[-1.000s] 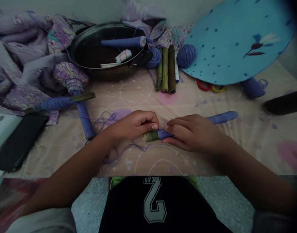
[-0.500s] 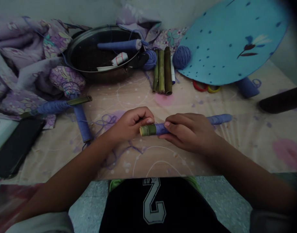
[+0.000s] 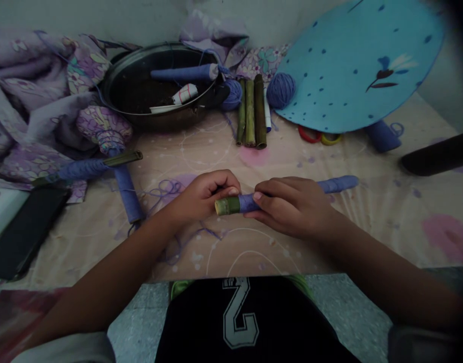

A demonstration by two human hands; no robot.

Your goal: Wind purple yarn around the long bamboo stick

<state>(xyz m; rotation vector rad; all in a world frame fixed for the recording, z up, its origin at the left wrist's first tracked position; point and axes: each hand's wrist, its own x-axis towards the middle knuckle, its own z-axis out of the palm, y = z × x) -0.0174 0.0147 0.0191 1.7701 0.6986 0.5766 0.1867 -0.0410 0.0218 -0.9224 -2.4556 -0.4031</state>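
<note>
**Two-Hand Hold on Yarn-Wrapped Bamboo Rod, Lower Centre of Frame**

Nearest, at bottom centre: black jersey (image 3: 244, 317) with a pale numeral 2, seen upside down. Just above, at centre: bamboo rod (image 3: 239, 204) bound in purple yarn, held level between both hands. Bare green end pointing left; wrapped length passing under the right hand (image 3: 290, 207) and reappearing beyond it towards the right. Left hand (image 3: 203, 197): fingers curled and closed, tips at the rod's upper edge, near the bare end. Right hand: fingers pressed together, laid across the wrapped section.

Under and around the hands: loose purple yarn (image 3: 167, 189) on a pale floral sheet (image 3: 386, 227).

Mid-left: two more wrapped rods (image 3: 90, 169), lying near a black phone (image 3: 25, 232).

Upper centre: three bamboo segments (image 3: 250, 113), side by side between two purple yarn balls (image 3: 280, 91). Upper left: steel basin (image 3: 140, 55) holding another wrapped rod (image 3: 184, 74). Upper right: large blue dotted board (image 3: 360, 65).
</note>
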